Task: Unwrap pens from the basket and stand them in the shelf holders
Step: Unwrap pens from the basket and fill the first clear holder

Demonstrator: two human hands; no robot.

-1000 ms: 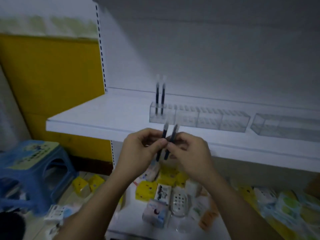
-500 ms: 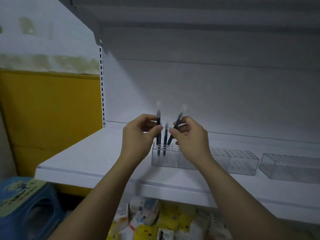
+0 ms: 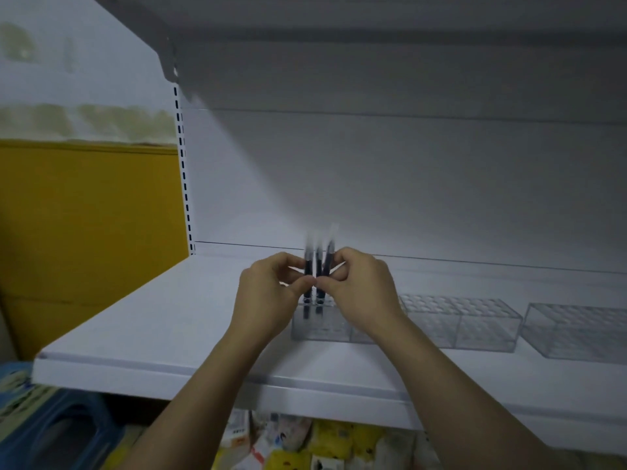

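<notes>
Dark pens (image 3: 308, 274) with clear caps are standing upright at the left end of the clear holder (image 3: 322, 329); I am pinching one tilted pen (image 3: 328, 264) just above it.

left hand (image 3: 268, 295), right hand (image 3: 364, 290) pinching pens (image 3: 327, 266) | at clear holder (image 3: 322, 329) | white shelf (image 3: 163, 320)

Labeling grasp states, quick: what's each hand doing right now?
Left hand: pinching a dark pen over the clear holder.
Right hand: pinching a tilted dark pen.
</notes>
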